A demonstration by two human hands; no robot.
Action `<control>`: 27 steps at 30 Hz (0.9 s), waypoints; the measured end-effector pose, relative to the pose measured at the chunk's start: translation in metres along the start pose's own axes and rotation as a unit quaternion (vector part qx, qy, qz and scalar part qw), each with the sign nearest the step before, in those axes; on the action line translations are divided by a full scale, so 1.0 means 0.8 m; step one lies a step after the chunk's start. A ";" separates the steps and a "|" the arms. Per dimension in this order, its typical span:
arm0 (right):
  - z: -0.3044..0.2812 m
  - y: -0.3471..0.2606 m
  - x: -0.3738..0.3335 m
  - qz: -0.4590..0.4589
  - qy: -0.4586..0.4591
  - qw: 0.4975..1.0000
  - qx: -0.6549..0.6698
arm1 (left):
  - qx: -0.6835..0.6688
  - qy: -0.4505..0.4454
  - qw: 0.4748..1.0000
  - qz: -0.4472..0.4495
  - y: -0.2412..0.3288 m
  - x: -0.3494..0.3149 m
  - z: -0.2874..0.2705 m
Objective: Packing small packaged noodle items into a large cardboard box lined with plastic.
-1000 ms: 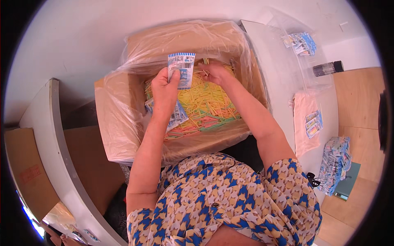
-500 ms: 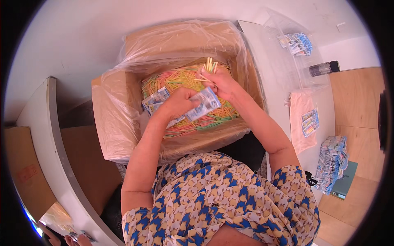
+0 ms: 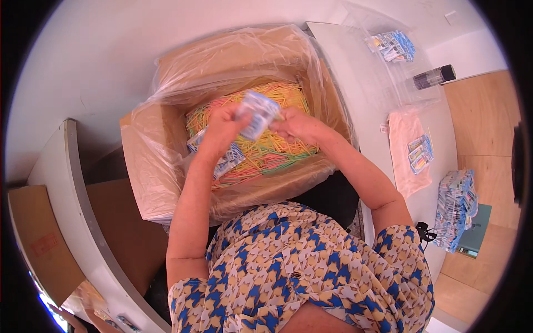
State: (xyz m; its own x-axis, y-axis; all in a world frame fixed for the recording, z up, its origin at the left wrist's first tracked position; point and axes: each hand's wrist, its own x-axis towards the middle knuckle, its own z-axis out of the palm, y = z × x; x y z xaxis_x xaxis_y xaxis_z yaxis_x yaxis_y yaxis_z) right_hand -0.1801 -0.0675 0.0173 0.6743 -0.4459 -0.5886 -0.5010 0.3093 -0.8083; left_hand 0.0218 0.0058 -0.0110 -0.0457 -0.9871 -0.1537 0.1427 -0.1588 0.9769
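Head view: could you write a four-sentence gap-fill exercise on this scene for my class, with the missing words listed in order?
1. The left hand holds a packet that is mainly white and ____ in colour.
2. The other hand, nearer the pink cloth, is the person's ____ one.
3. The cardboard box stands to the ____ of that cloth.
4. The cap of the bottle is coloured ____.

Missing words: blue; right; left; black.
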 end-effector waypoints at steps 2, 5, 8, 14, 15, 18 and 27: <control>-0.015 0.015 0.017 -0.029 0.107 0.988 0.111 | -0.072 0.061 0.995 0.025 0.027 0.000 -0.005; -0.039 0.036 0.057 -0.004 0.104 0.967 0.235 | -0.153 0.150 0.975 0.062 0.032 0.002 -0.009; -0.035 0.035 0.093 0.026 0.094 0.960 0.263 | -0.150 0.165 0.972 0.076 0.026 0.000 -0.004; -0.040 0.048 0.161 0.015 0.084 0.941 0.327 | -0.196 0.166 0.965 0.056 0.025 0.002 0.001; -0.038 0.045 0.165 0.019 0.082 0.941 0.327 | -0.197 0.170 0.964 0.054 0.024 0.002 -0.001; -0.045 0.036 0.172 0.007 0.104 0.954 0.282 | -0.203 0.178 0.961 0.056 0.025 0.002 -0.003; -0.071 0.040 0.144 0.043 0.260 0.949 -0.172 | -0.216 0.217 0.947 0.097 0.031 0.002 -0.006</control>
State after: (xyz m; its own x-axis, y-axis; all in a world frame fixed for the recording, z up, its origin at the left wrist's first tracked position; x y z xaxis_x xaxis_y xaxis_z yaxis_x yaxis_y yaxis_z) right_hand -0.1495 -0.1566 -0.0753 0.3091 -0.8135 -0.4926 -0.7498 0.1102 -0.6525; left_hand 0.0298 0.0003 0.0123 0.4197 -0.9004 -0.1146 0.5017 0.1249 0.8559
